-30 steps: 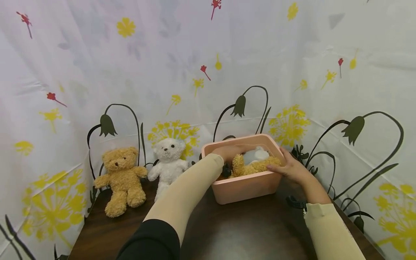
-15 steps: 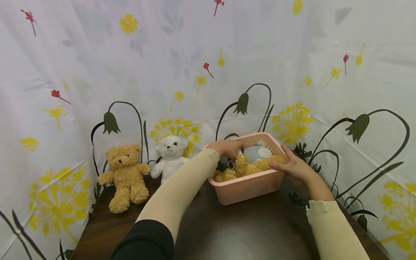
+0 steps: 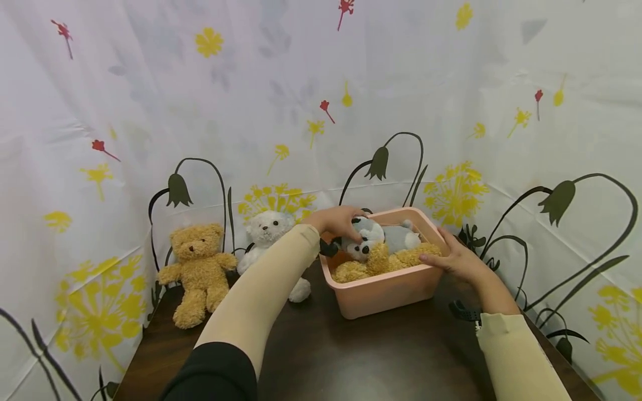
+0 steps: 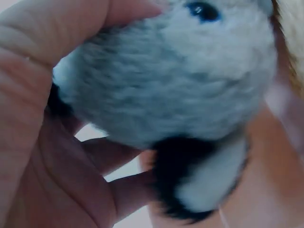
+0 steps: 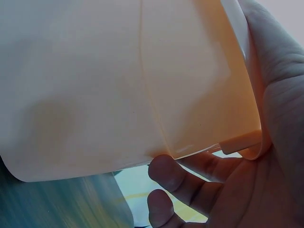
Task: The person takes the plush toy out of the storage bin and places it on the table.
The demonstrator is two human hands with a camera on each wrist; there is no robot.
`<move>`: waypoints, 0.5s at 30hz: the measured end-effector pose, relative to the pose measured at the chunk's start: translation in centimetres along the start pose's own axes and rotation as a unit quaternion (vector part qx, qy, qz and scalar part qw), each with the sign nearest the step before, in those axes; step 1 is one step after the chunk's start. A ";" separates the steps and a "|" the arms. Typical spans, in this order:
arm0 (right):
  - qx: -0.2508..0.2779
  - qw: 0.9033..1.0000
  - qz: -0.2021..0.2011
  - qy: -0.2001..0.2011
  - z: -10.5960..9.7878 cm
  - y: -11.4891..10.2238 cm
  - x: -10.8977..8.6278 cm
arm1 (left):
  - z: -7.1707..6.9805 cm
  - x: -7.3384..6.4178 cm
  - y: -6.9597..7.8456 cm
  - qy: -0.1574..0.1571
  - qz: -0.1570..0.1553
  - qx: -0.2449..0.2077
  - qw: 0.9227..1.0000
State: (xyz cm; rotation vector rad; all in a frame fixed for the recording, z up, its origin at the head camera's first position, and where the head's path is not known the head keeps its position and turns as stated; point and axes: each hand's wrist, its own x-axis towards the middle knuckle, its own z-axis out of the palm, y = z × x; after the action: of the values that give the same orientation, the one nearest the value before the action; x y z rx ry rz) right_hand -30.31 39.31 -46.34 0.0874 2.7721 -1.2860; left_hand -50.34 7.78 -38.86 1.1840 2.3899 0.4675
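Two hands of yours share this work. Your left hand is clamped on the head of the grey-and-white plush toy, the thumb on one side and the fingers curled round the other. This toy is inside the pink bin, its head toward the left end. Your right hand is clamped on the right end of the bin; press there firmly, so that the bin will not slide on the tabletop. The curly golden toy lies along the near wall and could catch, so guide the head slowly past it. I judge that the head is soft; grip it broadly and do not pull by the black-edged ear. Mind also your left sleeve, which passes in front of the white bear.
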 end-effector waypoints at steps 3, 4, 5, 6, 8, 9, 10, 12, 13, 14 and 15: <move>0.007 1.000 0.000 -0.003 0.1 0.1 0.0 | -0.6 -0.7 0.4 0.030 0.033 -0.044 0.998; 0.009 1.000 -0.001 -0.005 0.1 0.1 0.0 | -0.7 -1.0 0.5 0.040 0.043 -0.054 0.997; 0.011 1.000 -0.001 -0.005 0.2 0.2 0.1 | -0.7 -1.2 0.6 0.050 0.053 -0.066 0.995; 0.012 1.000 -0.002 -0.007 0.2 0.2 0.1 | -0.8 -1.6 0.7 0.063 0.058 -0.072 0.994; 0.014 1.000 -0.006 -0.009 0.2 0.2 0.1 | -1.0 -2.3 0.8 0.092 0.061 -0.087 0.990; 0.016 1.000 -0.007 -0.008 0.3 0.2 0.1 | -1.1 -2.7 0.8 0.107 0.064 -0.097 0.987; 0.017 1.000 -0.008 -0.009 0.3 0.2 0.1 | -1.2 -3.1 0.9 0.123 0.063 -0.106 0.985; 0.014 1.000 -0.011 -0.007 0.2 0.1 0.1 | -1.4 -4.0 0.9 0.154 0.064 -0.124 0.978; 0.013 1.000 -0.012 -0.007 0.2 0.0 0.1 | -1.6 -4.5 0.9 0.168 0.066 -0.136 0.974; 0.011 1.000 -0.013 -0.007 0.2 -0.1 0.1 | -1.8 -5.0 1.0 0.181 0.072 -0.142 0.970; 0.009 1.000 -0.013 -0.007 0.2 -0.1 0.1 | -2.1 -5.7 1.0 0.196 0.077 -0.145 0.967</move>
State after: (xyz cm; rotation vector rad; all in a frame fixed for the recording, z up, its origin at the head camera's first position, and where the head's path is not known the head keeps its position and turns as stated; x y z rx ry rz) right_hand -30.43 39.09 -46.38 0.0426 2.7587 -1.3135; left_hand -47.64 3.56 -35.35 1.2336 2.4363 1.1567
